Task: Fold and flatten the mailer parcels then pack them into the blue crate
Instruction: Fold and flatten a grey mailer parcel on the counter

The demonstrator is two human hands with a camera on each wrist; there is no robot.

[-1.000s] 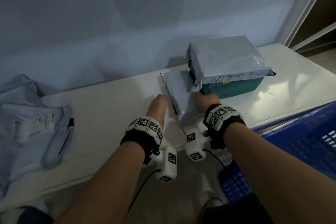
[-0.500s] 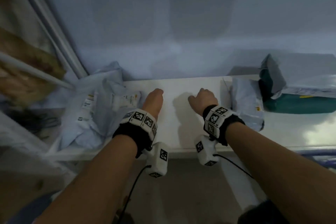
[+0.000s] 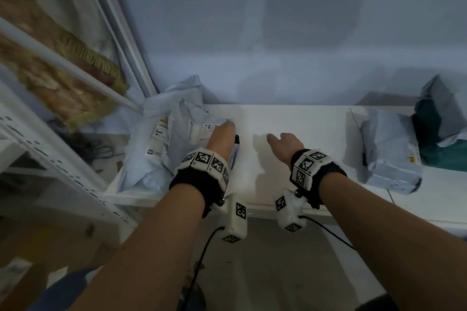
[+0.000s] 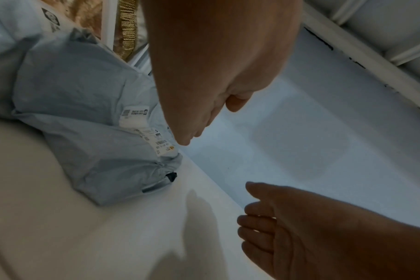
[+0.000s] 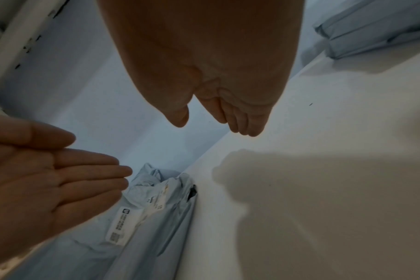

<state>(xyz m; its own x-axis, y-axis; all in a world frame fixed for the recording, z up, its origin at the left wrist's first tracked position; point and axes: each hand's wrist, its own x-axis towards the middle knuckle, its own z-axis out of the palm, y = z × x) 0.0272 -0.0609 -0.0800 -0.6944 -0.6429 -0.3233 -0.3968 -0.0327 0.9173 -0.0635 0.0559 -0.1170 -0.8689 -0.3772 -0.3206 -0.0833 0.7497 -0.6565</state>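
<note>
Nearest to the camera, two bare forearms, each with a black wrist band (image 3: 199, 179) carrying white marker blocks, and a white camera unit (image 3: 236, 219) hanging under each wrist with a black cable.

Further on, the left hand (image 3: 222, 135) above the right edge of a crumpled grey mailer pile (image 3: 161, 149), fingers stretched and relaxed, holding nothing; in the right wrist view the palm (image 5: 38, 181) open with fingers straight over the mailers. Cannot tell whether the fingertips touch the plastic. Just beside it, the right hand (image 3: 285, 144) over the bare white table (image 3: 290, 121), also open, fingers loosely extended, holding nothing; in the left wrist view this hand (image 4: 300, 227) low at the right, apart from the mailers.

On the pile, white shipping labels (image 4: 142, 127) with small barcodes, and a black corner (image 4: 172, 176) of the top mailer (image 4: 89, 117) at its near edge. Pile lying at the left end of the table, unfolded and wrinkled.

To the right, well apart from both hands, a folded grey mailer parcel (image 3: 389, 154) flat on the table. Behind it, at the frame edge, a dark green box (image 3: 434, 139) partly covered with another grey mailer (image 3: 442, 106).

At the far left, a white perforated shelf frame (image 3: 50, 156) and a brown fringed cloth (image 3: 65, 68), blurred. At the back, a pale grey-blue wall (image 3: 278, 33). Blue crate outside all three views.
</note>
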